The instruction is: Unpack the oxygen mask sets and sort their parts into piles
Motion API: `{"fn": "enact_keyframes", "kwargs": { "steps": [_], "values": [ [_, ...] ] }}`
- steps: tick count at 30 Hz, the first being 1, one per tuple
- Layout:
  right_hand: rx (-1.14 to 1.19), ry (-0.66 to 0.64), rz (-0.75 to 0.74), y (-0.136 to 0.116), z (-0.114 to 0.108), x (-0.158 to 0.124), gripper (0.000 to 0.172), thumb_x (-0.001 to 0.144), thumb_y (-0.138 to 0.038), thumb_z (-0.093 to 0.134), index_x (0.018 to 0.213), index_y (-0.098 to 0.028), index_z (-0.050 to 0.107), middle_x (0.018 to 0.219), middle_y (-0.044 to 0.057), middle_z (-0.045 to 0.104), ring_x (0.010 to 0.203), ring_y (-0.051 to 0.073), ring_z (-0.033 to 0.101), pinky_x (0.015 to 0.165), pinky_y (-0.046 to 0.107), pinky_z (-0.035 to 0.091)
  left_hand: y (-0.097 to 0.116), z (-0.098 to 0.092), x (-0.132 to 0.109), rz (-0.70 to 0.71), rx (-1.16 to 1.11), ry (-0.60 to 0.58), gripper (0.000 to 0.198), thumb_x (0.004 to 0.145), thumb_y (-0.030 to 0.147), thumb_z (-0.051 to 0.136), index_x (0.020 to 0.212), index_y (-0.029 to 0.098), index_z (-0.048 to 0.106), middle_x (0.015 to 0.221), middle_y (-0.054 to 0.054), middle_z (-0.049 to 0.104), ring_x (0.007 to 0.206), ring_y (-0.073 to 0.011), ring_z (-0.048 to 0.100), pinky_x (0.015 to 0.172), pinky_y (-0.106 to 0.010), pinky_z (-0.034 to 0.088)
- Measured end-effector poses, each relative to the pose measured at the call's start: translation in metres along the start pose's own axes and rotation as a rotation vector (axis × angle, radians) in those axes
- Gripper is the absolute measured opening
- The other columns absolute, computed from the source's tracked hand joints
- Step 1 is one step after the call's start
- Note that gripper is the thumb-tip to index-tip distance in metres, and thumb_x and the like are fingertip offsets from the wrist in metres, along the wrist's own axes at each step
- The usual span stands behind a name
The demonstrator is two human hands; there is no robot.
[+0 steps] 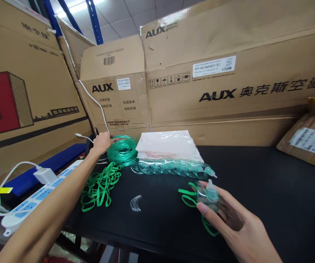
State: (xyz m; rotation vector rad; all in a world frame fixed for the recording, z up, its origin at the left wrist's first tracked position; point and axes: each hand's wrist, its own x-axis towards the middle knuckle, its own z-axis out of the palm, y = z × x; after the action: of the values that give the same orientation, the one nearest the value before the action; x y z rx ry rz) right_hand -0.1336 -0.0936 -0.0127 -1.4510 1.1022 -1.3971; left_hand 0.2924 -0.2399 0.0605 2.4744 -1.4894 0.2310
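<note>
My right hand (235, 223) holds a clear green-tinted mask (209, 195) with a green elastic strap (188, 195) hanging from it, low over the black table (269, 190). My left hand (102, 141) reaches far out to the back left and touches a coil of green tubing (123, 150). Whether its fingers grip the coil is unclear. A row of nested clear masks (171, 167) lies between the two hands. A loose pile of green elastic bands (99, 186) lies under my left forearm. A small bundle of thin metal clips (135, 203) lies in the table's front middle.
A stack of clear plastic bags (169, 145) sits behind the mask row. Large AUX cardboard boxes (228, 73) wall off the back. A white power strip (28, 204) with a charger and cable lies at the left edge. A brown parcel (308, 142) rests at right.
</note>
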Motion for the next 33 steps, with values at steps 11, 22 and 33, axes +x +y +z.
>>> {"fn": "enact_keyframes", "kwargs": {
  "steps": [11, 22, 33],
  "values": [
    [0.004, -0.026, -0.02, -0.002, -0.003, 0.001, 0.043, 0.073, -0.046, 0.084, 0.111, -0.026, 0.077, 0.114, 0.006, 0.08, 0.098, 0.027, 0.078, 0.085, 0.029, 0.063, 0.017, -0.042, 0.001, 0.138, -0.134, 0.214, 0.035, 0.09, 0.047, 0.058, 0.085, 0.02, 0.08, 0.081, -0.011, 0.077, 0.089, -0.0319, 0.07, 0.078, -0.035, 0.05],
    [0.071, -0.01, -0.005, -0.002, -0.002, 0.001, 0.042, 0.072, -0.045, 0.085, 0.108, -0.024, 0.076, 0.11, 0.007, 0.081, 0.097, 0.027, 0.078, 0.085, 0.027, 0.063, 0.027, -0.145, -0.043, 0.212, -0.337, 0.699, 0.041, 0.095, 0.043, 0.054, 0.109, 0.011, 0.075, 0.089, -0.003, 0.074, 0.073, -0.0119, 0.056, 0.08, -0.024, 0.047],
    [0.155, -0.037, 0.111, -0.005, -0.004, -0.005, 0.049, 0.073, -0.051, 0.086, 0.111, -0.023, 0.073, 0.112, 0.009, 0.08, 0.102, 0.028, 0.076, 0.088, 0.026, 0.062, 0.074, -0.191, -0.098, 0.441, -0.607, 0.927, 0.03, 0.098, 0.035, 0.058, 0.106, 0.012, 0.075, 0.087, -0.005, 0.072, 0.071, -0.012, 0.061, 0.073, -0.026, 0.053]
  ]
}}
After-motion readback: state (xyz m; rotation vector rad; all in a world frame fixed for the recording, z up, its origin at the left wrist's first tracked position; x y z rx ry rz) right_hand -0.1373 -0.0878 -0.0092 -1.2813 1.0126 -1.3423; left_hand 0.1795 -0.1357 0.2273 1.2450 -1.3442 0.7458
